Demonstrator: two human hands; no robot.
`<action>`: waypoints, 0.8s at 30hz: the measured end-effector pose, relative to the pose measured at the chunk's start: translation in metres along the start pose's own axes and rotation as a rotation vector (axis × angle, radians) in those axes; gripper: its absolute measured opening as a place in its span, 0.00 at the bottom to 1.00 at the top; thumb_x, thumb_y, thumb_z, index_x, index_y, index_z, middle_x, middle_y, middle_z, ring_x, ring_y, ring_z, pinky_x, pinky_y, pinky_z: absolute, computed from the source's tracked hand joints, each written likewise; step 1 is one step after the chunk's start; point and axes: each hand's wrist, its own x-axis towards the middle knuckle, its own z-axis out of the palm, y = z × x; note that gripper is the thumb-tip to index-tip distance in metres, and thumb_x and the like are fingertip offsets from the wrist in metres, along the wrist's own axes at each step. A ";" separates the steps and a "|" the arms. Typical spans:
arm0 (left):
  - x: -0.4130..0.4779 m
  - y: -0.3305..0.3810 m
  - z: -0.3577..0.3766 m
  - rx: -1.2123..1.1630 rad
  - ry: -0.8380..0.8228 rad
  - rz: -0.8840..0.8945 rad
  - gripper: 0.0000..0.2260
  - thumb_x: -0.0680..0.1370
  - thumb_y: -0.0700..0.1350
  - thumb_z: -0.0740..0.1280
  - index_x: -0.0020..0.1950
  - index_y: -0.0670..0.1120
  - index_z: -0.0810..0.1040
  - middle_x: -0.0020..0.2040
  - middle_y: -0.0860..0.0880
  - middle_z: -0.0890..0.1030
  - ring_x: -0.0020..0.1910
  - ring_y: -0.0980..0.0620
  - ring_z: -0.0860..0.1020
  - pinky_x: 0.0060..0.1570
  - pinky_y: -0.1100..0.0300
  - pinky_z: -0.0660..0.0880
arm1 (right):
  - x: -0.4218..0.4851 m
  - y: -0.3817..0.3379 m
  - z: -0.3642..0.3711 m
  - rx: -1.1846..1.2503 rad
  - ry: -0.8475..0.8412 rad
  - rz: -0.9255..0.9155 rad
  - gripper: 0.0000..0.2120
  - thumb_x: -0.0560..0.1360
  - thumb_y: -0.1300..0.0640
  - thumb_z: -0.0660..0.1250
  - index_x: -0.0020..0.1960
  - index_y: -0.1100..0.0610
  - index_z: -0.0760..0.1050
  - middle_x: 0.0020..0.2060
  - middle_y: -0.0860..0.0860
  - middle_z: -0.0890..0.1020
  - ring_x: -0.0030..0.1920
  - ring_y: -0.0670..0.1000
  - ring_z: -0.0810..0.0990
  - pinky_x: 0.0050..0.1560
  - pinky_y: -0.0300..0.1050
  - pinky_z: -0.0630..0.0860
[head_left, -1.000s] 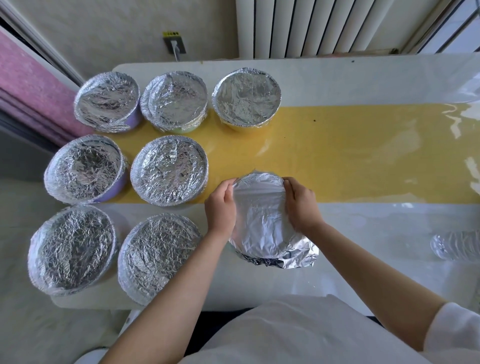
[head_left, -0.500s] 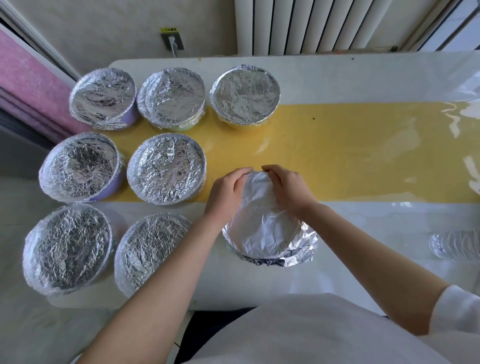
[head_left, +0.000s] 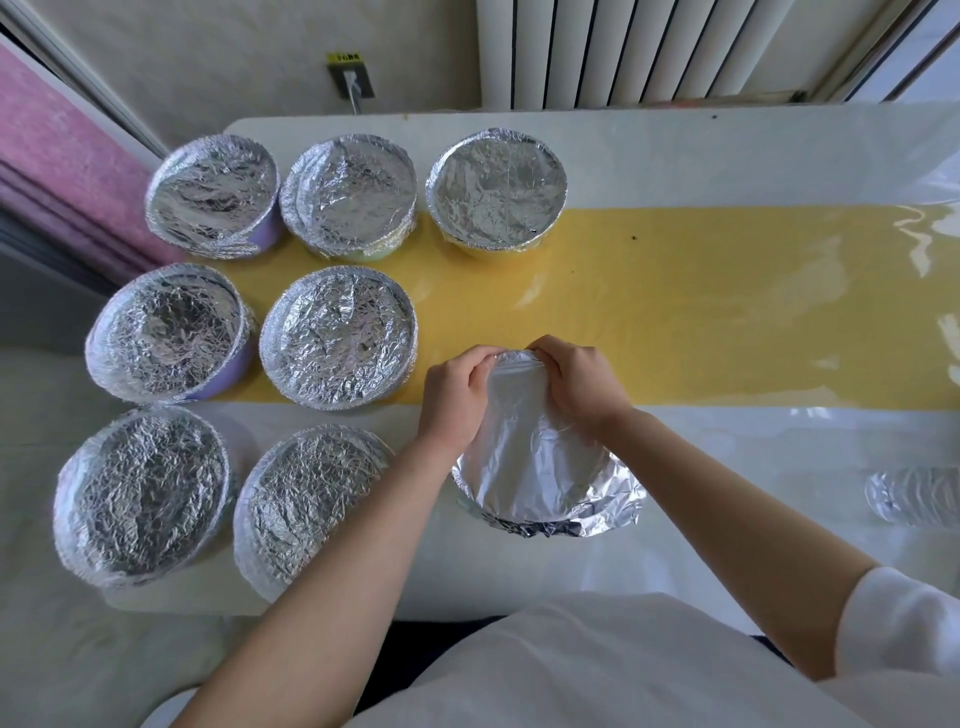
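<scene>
Foil (head_left: 530, 457) lies draped over a bowl on the worktop (head_left: 753, 462), close to the near edge. It sits just right of seven finished covered bowls (head_left: 337, 338). The bowl itself is hidden under the sheet.

Handling, as judged: the foil is thin, light and soft. It creases at a touch, tears if tugged hard, and holds a fold once pressed. The bowl likely slides on the glossy worktop. Best hold is the loose edge at the rim, pressed down against the bowl's wall. The taut middle is best avoided, as it would dent.

Left hand (head_left: 452, 400) and right hand (head_left: 584, 387) meet at the far rim. Fingers are curled, each grip pinching the foil edge. Forearms converge from the near side in a V. At the near rim the foil flares out crumpled, not yet tucked.
</scene>
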 end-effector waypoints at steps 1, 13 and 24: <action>-0.002 0.000 0.000 -0.002 0.001 -0.003 0.10 0.79 0.38 0.62 0.54 0.42 0.82 0.44 0.46 0.84 0.37 0.54 0.76 0.35 0.79 0.64 | 0.000 0.000 0.000 -0.006 -0.010 -0.008 0.12 0.75 0.67 0.60 0.54 0.60 0.78 0.45 0.59 0.83 0.45 0.61 0.80 0.41 0.46 0.68; -0.045 0.021 -0.004 -0.036 -0.077 -0.369 0.06 0.78 0.30 0.51 0.50 0.40 0.62 0.50 0.43 0.64 0.47 0.48 0.65 0.47 0.70 0.58 | -0.035 0.007 0.004 -0.093 0.118 -0.100 0.19 0.79 0.62 0.54 0.69 0.64 0.66 0.70 0.60 0.68 0.73 0.60 0.61 0.73 0.54 0.55; -0.043 0.024 -0.014 0.103 -0.113 -0.042 0.12 0.78 0.36 0.60 0.62 0.39 0.70 0.66 0.43 0.68 0.67 0.47 0.67 0.57 0.63 0.65 | -0.049 0.023 0.001 0.023 0.127 0.062 0.15 0.81 0.61 0.55 0.66 0.61 0.71 0.64 0.56 0.75 0.67 0.56 0.70 0.64 0.38 0.60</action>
